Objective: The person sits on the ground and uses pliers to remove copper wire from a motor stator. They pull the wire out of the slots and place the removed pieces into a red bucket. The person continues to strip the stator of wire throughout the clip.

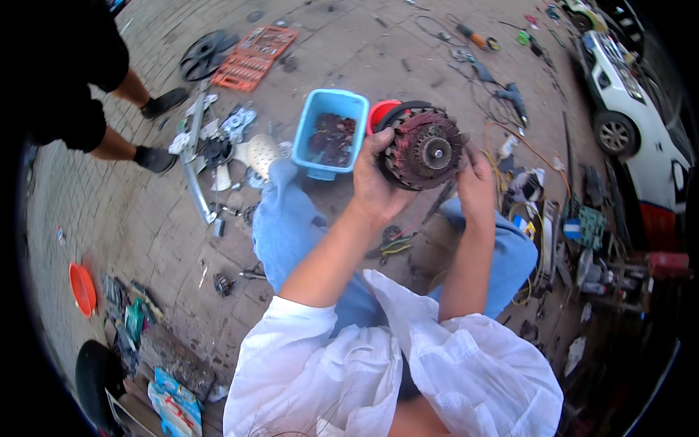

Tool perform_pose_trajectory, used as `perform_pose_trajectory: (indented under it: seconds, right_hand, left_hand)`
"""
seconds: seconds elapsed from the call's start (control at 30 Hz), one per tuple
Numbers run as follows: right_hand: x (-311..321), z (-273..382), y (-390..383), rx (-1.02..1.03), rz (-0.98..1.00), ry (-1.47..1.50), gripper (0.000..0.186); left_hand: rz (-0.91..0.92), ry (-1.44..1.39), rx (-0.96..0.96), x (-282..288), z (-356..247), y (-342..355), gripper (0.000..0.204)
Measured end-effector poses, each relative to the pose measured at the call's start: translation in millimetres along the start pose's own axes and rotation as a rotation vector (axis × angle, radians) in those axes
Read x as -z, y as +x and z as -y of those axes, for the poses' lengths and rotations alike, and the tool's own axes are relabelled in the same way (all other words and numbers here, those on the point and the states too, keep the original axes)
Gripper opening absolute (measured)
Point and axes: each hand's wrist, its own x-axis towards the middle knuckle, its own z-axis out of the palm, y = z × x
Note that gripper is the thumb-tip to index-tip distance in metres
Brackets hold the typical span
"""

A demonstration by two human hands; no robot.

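Note:
My left hand is wrapped around the near left side of a motor armature. Dark copper windings ring the armature, and a pale metal shaft end sticks out at its middle. From the other side my right hand holds its right edge, with the fingertips partly hidden behind it. The armature is up in front of me, above my knees. Left of it stands a light blue plastic basin with reddish-brown bits of copper inside. A red bowl shows partly behind the armature.
An orange socket set case lies open near a black fan wheel. Metal parts litter the ground at left, where another person's legs stand. Pliers lie between my knees. A power drill and a white car are at right.

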Motion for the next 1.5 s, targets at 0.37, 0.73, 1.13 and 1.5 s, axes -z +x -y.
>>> perform_pose_trajectory:
  seconds: [0.37,0.73,1.13,1.5]
  right_hand:
    - [35,35,-34,0.006,-0.240,0.382,0.032]
    - [-3,52,-64,0.107,-0.145,0.222,0.040]
    - [37,-2,-95,0.250,-0.475,-0.139,0.035]
    - [60,3,-104,0.198,-0.386,-0.142,0.030]
  left_hand:
    - [0.315,-0.007,0.095,-15,14,13,0.091]
    - [0.194,-0.017,0.005,-14,9,4,0.081]
    - [0.000,-0.040,0.356,19,98,-23,0.043]
    - [-0.010,-0.063,0.528,22,105,-26,0.052]
